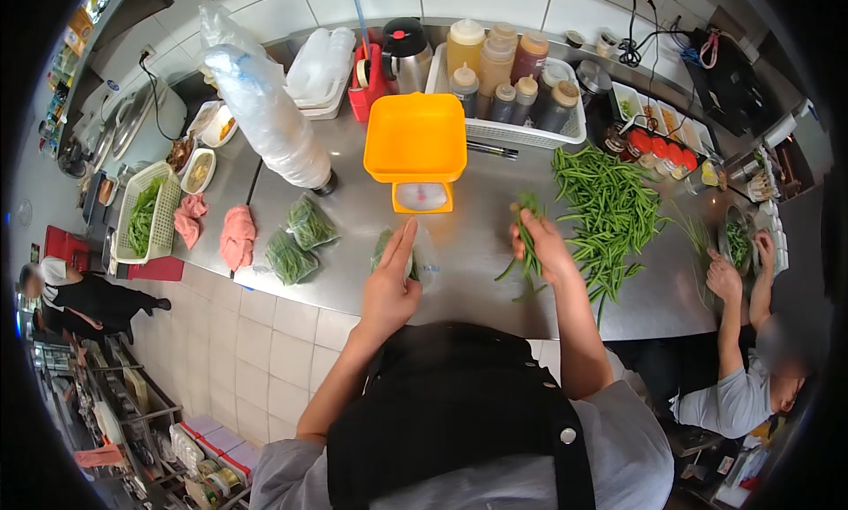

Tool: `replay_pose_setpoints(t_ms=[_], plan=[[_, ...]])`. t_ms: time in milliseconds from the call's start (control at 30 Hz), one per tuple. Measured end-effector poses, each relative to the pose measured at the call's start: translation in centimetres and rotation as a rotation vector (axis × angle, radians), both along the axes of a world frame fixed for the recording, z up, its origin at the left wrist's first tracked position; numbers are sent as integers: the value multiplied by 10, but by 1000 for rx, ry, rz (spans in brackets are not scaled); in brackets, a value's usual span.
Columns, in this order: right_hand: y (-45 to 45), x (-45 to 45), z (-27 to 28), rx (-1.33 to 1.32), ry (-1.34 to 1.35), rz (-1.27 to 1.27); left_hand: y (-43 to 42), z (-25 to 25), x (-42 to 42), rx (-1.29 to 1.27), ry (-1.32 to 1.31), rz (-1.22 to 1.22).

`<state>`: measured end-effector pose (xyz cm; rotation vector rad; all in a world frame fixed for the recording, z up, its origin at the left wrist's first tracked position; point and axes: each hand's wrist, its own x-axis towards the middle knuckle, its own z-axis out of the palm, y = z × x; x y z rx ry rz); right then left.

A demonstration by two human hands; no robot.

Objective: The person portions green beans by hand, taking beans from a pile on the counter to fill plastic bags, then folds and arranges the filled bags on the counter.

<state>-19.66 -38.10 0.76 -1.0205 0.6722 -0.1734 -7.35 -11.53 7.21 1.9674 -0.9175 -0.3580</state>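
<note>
Green beans (pixel 531 261) hang in a loose bunch from our right hand (pixel 549 245), at one o'clock from where we stand, pinched between thumb and bent fingers. Between ten and eleven o'clock our left hand (pixel 391 280) lies over a clear plastic bag (pixel 427 257) with something green inside; its first two fingers point ahead, straight and pressed side by side, and we cannot tell whether the thumb pinches the plastic. Both hands are above the steel counter (pixel 481 263), well apart from each other. Near our right hand, between one and two o'clock, we have the main pile (pixel 609 211) of beans, spread wide, with stray ends toward our edge. At ten o'clock two filled bags (pixel 291 258) of greens lie together, and past them on the same line rest two pink cloths (pixel 237 238). Between eleven and twelve our yellow scale (pixel 417 161) stands with its dial facing us. Between two and three a co-worker's hands (pixel 726 279) are at a bowl of greens (pixel 737 241). Farther off, we see a tall plastic-wrapped stack (pixel 265 113) toward eleven, a white basket (pixel 165 223) of leaves near ten, and red-lidded jars (pixel 658 152) beyond the pile. Just past twelve a white crate (pixel 521 134) holds squeeze bottles (pixel 464 46), with a steel thermos (pixel 405 55) at half past eleven
</note>
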Motion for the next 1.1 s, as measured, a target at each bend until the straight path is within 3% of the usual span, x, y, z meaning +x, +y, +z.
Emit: replay_pose_setpoints(t_ms=[33, 100, 133, 200, 267, 300, 367, 400, 467, 533, 567, 633, 667, 733, 767, 800, 867, 933, 1000, 1067, 1100], plan=[[10, -3, 20, 4, -1, 7, -1, 4, -1, 47, 26, -6], [38, -5, 57, -113, -61, 447, -3, 5, -4, 95, 52, -8], [51, -1, 59, -112, -62, 451, -5, 5, -5, 69, 40, -22], [75, 6, 61, -228, -45, 799, -9, 2, -10, 44, 26, -32], [89, 11, 44, -336, 18, 833, -11, -4, -15, -11, -249, -8], [93, 15, 37, -444, 84, 860, -10, -10, -17, -10, -254, 2], [95, 18, 33, -553, 113, 903, -7, -23, -22, 89, -505, -90], [96, 19, 30, -506, 175, 894, -5, -21, -26, 94, -504, -78], [101, 20, 22, -460, 238, 890, -4, -15, -32, 166, -504, -280], [103, 21, 18, 52, 265, 593, -6, -16, -34, 98, -485, -293], [106, 24, 18, 48, 267, 598, -7, -16, -35, 31, -468, -318], [115, 31, 24, 336, 151, 167, -6, -16, -37, 38, -434, -314], [115, 33, 16, 332, 151, 168, -7, -16, -38, 46, -400, -317], [115, 40, -31, 404, -109, 161, -10, -20, -37, -5, -373, -295], [119, 44, -66, 403, -111, 159, -11, -21, -37, -54, -346, -275], [126, 48, -107, -62, -190, 221, -13, -18, -38, -55, -347, -277], [138, 59, -112, -528, -263, 270, -15, -10, -41, -68, -260, -296], [145, 79, -51, -397, -85, 215, -14, -11, -37, -55, -177, -278], [150, 83, -25, -407, -58, 190, -11, -7, -30, -35, -97, -259], [150, 83, -3, -412, -23, 168, -10, 2, -21, -19, -34, -64], [148, 81, 9, -295, -83, 217, -9, 5, -17, -14, -30, -68]])
